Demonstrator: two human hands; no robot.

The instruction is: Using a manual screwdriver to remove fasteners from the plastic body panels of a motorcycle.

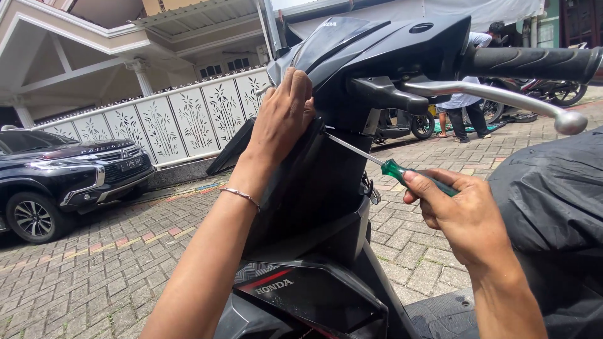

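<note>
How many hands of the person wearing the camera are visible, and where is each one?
2. The left hand presses flat on the scooter's black front panel. The right hand grips a green-handled screwdriver, its tip against the panel under the handlebar. A bystander's hands are hidden.

Sunlit brick paving, white fence

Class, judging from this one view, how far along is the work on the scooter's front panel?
Done: nothing visibly removed; the black front panel sits in place. In hand: the left hand presses the panel while the right hand drives a green-handled screwdriver under the handlebar housing. Left: freeing the panel, it seems.
</note>
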